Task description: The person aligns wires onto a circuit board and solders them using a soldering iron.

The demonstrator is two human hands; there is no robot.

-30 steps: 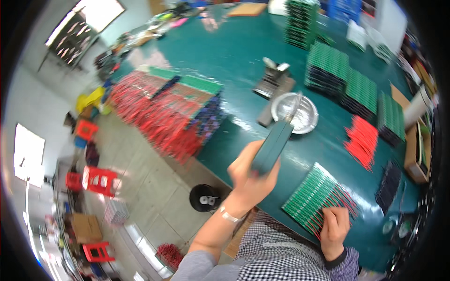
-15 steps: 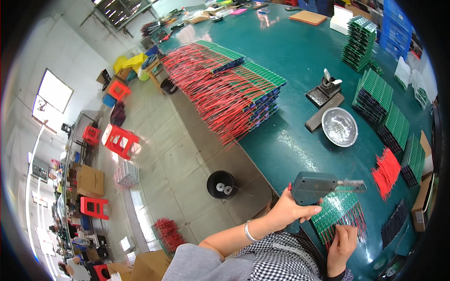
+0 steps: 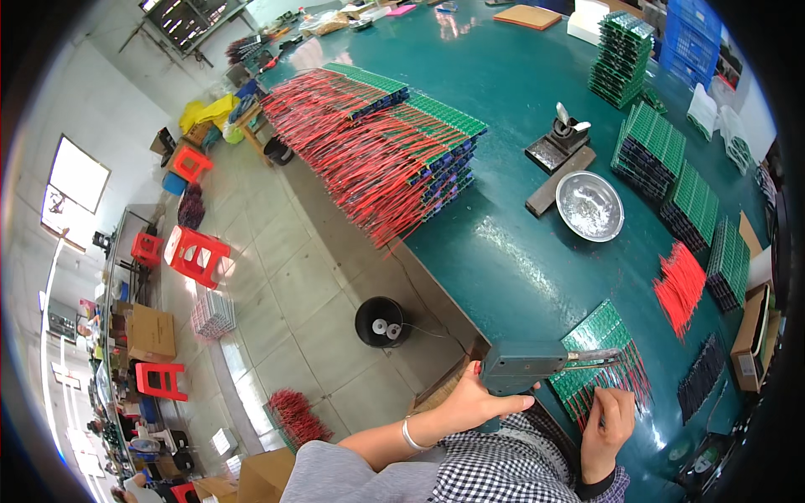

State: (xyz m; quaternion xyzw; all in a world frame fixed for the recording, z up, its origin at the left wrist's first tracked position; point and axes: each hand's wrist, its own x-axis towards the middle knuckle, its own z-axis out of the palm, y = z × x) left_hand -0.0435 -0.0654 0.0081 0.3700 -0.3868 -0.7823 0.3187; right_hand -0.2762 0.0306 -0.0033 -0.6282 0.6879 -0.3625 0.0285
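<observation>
My left hand [image 3: 482,401] is wrapped round a dark grey-green soldering gun [image 3: 524,367], its metal nozzle pointing right over a green circuit board panel [image 3: 594,337]. The panel lies near the table's front edge, with rows of red and dark wires [image 3: 631,379] sticking out along its right and lower sides. At those wires is my right hand [image 3: 610,427], fingers curled and pressed together. Whatever lies between its fingertips is too small to make out.
Red wires [image 3: 679,289] and black wires [image 3: 701,381] lie in bunches to the right. Behind are a metal bowl [image 3: 589,206], a dark stand [image 3: 560,142] and stacked green panels [image 3: 650,144]. Wired panels [image 3: 377,151] overhang the left edge; a black bucket [image 3: 379,322] with spools stands below.
The soldering gun has moved left and down relative to the panel, uncovering more of it. My right hand stays by the wires. The whole view has shifted slightly.
</observation>
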